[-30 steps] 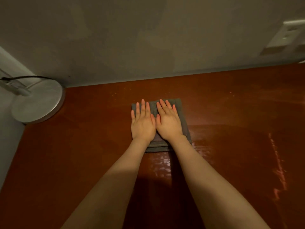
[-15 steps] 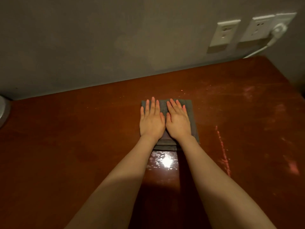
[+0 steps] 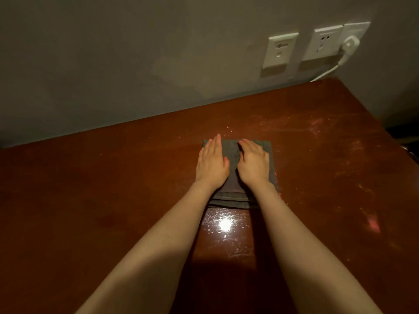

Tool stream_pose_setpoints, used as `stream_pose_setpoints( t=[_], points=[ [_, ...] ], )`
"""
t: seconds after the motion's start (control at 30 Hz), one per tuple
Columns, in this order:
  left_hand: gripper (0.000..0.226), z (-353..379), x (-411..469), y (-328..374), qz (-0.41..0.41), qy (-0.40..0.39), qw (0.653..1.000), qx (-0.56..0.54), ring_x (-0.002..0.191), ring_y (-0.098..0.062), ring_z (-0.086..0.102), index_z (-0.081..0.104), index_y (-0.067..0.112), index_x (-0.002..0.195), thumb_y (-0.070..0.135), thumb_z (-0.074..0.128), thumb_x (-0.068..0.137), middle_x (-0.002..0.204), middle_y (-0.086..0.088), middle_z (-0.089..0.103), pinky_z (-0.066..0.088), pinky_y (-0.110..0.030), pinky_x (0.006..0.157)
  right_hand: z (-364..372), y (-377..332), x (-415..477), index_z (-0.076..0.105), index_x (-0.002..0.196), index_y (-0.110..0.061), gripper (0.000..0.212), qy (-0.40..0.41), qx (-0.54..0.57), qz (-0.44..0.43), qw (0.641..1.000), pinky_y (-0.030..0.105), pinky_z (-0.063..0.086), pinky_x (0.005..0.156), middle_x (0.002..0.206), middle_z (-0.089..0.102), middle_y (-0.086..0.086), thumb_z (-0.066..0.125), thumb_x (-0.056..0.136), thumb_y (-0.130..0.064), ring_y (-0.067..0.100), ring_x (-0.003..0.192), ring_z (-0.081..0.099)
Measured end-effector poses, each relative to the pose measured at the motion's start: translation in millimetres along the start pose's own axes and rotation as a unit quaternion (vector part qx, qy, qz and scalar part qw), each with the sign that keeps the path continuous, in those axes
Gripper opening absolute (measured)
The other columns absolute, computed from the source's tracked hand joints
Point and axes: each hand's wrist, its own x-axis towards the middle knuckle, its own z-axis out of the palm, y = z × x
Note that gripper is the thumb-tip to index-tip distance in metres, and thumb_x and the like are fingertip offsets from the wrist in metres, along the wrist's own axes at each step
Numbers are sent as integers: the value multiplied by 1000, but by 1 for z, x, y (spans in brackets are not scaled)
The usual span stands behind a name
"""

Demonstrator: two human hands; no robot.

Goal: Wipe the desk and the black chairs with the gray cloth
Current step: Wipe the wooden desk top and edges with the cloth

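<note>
My left hand (image 3: 212, 164) and right hand (image 3: 254, 164) lie flat side by side, fingers straight, pressing down on the folded gray cloth (image 3: 231, 197). The cloth rests on the reddish-brown worktop (image 3: 90, 200), near the wall (image 3: 136, 53).

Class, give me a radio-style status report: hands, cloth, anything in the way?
Left hand and right hand pressing down on folded gray cloth. Cloth on desk. White plug and cable at far right corner.

Left grip (image 3: 212, 163) and right grip (image 3: 254, 163) cover much of the gray cloth (image 3: 233, 152); bench (image 3: 90, 200) cut off at 6 and 9 o'clock.
</note>
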Motion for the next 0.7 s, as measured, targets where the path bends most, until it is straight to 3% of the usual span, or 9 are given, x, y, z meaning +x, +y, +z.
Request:
stream_pose_setpoints(
  t=[0.13, 0.2, 0.3, 0.37, 0.47, 0.53, 0.7],
  points=[
    [71, -13, 1, -3, -27, 41, 999, 11, 137, -26, 23, 4, 7, 149, 29, 45, 95, 152, -10, 22, 21, -36, 110, -13, -2, 11, 31, 144, -12, 57, 7, -66, 38, 997, 34, 29, 99, 143, 38, 8, 49, 90, -7, 28, 125, 33],
    [78, -20, 2, -3, -72, 44, 996, 9, 132, -28, 27, 4, 6, 149, 36, 49, 93, 149, -11, 27, 24, -37, 107, -11, -8, 11, 39, 138, -11, 51, 21, -83, 50, 995, 35, 30, 97, 136, 40, 11, 51, 89, -8, 30, 122, 34],
    [84, -21, -5, -9, -155, 64, 986, 10, 128, -30, 30, 11, 4, 147, 46, 54, 87, 142, -14, 32, 25, -37, 105, -5, -20, 0, 53, 124, -9, 34, 86, -16, 63, 994, 35, 28, 95, 127, 45, 11, 49, 91, -7, 30, 117, 36],
    [76, -22, -9, -16, -200, 61, 978, -17, 126, -30, 30, 30, 8, 141, 49, 56, 84, 137, -13, 35, 25, -37, 105, -2, -25, -10, 58, 118, -8, 27, 141, 46, 71, 986, 35, 27, 94, 123, 48, 12, 48, 92, -5, 30, 113, 38],
    [42, -23, -17, -26, -252, 74, 958, -116, 124, -29, 32, 56, 17, 117, 43, 58, 85, 130, -8, 41, 24, -36, 104, -1, -34, -17, 61, 110, -5, 22, 197, 96, 65, 974, 36, 27, 90, 116, 52, 14, 50, 91, -1, 31, 106, 40],
    [34, -19, -24, -28, -284, 94, 937, -179, 124, -29, 34, 56, 17, 112, 39, 57, 86, 129, -8, 45, 25, -36, 103, 0, -40, -17, 62, 106, -5, 21, 208, 112, 66, 969, 38, 30, 89, 113, 53, 15, 52, 89, 1, 32, 102, 42],
    [72, -16, -29, -18, -315, 72, 898, -298, 134, -30, 28, 34, 12, 139, 44, 63, 81, 143, -9, 38, 21, -39, 109, 2, -62, -24, 62, 92, -1, 21, 280, 154, 2, 948, 29, 28, 78, 98, 55, 20, 51, 78, 9, 25, 91, 36]
  ],
)
